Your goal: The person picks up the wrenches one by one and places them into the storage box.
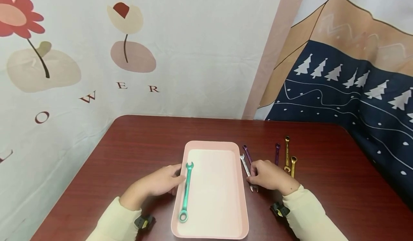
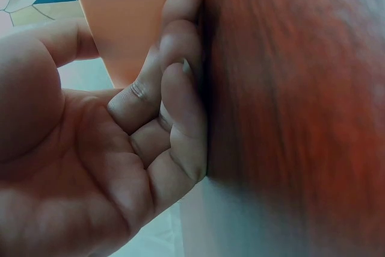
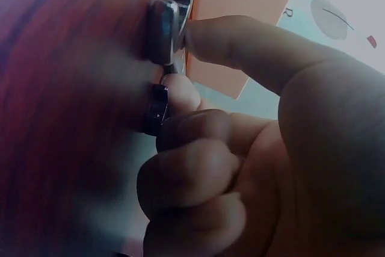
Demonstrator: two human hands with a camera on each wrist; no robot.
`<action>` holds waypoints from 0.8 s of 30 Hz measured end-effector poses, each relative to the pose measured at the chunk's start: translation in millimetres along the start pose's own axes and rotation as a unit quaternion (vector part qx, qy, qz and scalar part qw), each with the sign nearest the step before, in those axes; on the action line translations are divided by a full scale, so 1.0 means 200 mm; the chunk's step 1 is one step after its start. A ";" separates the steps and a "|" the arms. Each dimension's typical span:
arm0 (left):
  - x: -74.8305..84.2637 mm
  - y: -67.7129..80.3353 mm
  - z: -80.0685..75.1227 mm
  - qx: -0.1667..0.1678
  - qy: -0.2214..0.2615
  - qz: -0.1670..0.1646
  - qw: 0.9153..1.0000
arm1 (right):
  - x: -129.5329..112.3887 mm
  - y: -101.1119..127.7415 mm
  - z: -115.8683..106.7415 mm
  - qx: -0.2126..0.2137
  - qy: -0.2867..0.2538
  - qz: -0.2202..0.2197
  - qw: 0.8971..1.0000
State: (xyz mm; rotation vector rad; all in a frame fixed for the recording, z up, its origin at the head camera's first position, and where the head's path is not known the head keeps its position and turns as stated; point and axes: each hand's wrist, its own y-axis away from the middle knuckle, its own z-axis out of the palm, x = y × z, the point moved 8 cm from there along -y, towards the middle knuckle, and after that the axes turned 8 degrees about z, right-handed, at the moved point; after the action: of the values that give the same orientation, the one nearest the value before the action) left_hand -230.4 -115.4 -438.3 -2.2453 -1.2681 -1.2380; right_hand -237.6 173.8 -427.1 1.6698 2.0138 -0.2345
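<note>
A pink tray (image 1: 216, 194) lies lengthwise on the table, with a green combination wrench (image 1: 186, 192) along its left side. My left hand (image 1: 162, 180) grips the tray's left edge, the thumb over the rim and the fingers low against the outer wall. Just past the right edge, my right hand (image 1: 269, 174) pinches a silver open-end wrench (image 1: 245, 165) between thumb and index finger. The wrench is next to the tray wall, its near jaw end close in the right wrist view. A purple wrench (image 1: 247, 152) is beside it, partly hidden by the fingers.
Right of the right hand lie another purple wrench (image 1: 277, 153), a long gold wrench (image 1: 287, 151) and a shorter gold wrench (image 1: 293, 165), their near ends partly covered by the hand. The dark red table (image 1: 145, 144) meets a printed cloth backdrop (image 1: 200, 54) behind.
</note>
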 end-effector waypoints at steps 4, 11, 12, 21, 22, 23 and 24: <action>0.00 0.01 0.00 0.003 0.002 -0.002 1.000 | 0.00 0.00 0.00 -0.001 0.025 0.005 1.000; 0.00 0.01 0.00 0.004 -0.005 0.002 1.000 | 0.01 0.01 0.01 0.000 0.065 0.019 0.998; 0.00 0.01 0.00 0.004 -0.006 0.002 1.000 | 0.01 0.01 0.01 -0.003 0.067 0.020 0.998; 0.00 0.00 0.01 0.002 0.003 0.002 1.000 | 0.00 0.02 0.03 -0.001 0.086 0.012 0.996; 0.00 0.00 0.00 0.002 0.003 0.002 1.000 | 0.00 0.02 0.03 -0.001 0.086 0.014 0.996; 0.00 0.00 0.00 0.003 0.003 0.002 1.000 | 0.00 0.02 0.03 -0.003 0.086 0.017 0.996; 0.00 0.00 0.00 0.003 0.002 0.002 1.000 | 0.00 0.02 0.02 -0.003 0.087 0.019 0.996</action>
State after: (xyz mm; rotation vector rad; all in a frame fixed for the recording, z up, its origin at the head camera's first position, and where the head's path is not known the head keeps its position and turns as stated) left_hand -229.3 -115.4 -438.5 -2.2384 -1.2635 -1.2364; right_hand -232.8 172.3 -430.4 1.7771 2.1012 -0.0716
